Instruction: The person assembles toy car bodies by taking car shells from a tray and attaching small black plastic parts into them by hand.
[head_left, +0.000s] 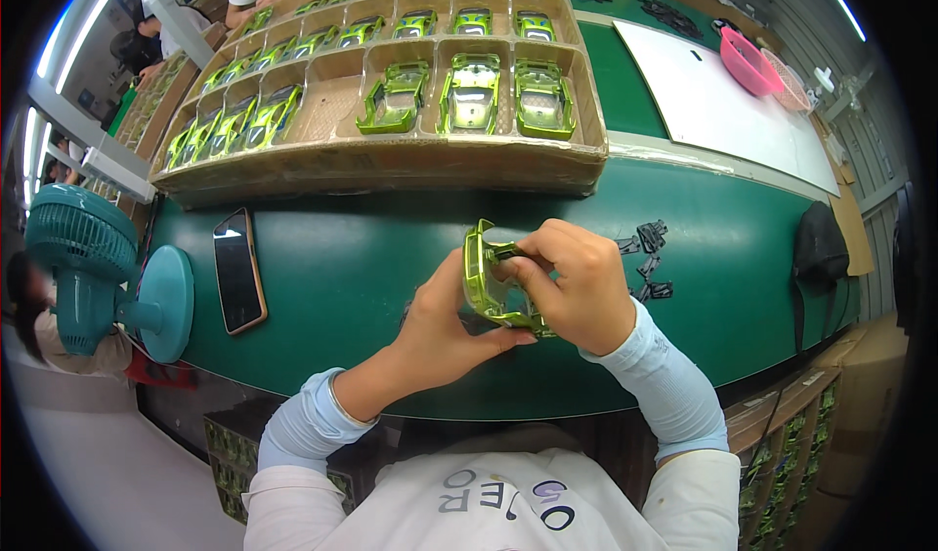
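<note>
A green surface (762, 229) carries a cardboard box (381, 170) of green toy car shells in compartments, set at the far side. Right of it lies a white board (728, 102); at far left stands a teal fan (83, 248), with a phone (239, 270) nearby. The left hand (437, 321) grips a green car shell (476, 273) above the surface; the right hand (583, 282) pinches a small black piece (505, 251) against it.

Your left hand (438, 309) cups the green toy-car shell (475, 275), your right hand (581, 282) pinches a small black part (505, 251) against it; black plastic pieces (651, 237) lie right of your fingers, a compartmented cardboard tray (391, 168) beyond them, a smartphone (238, 272) well to their left.
</note>
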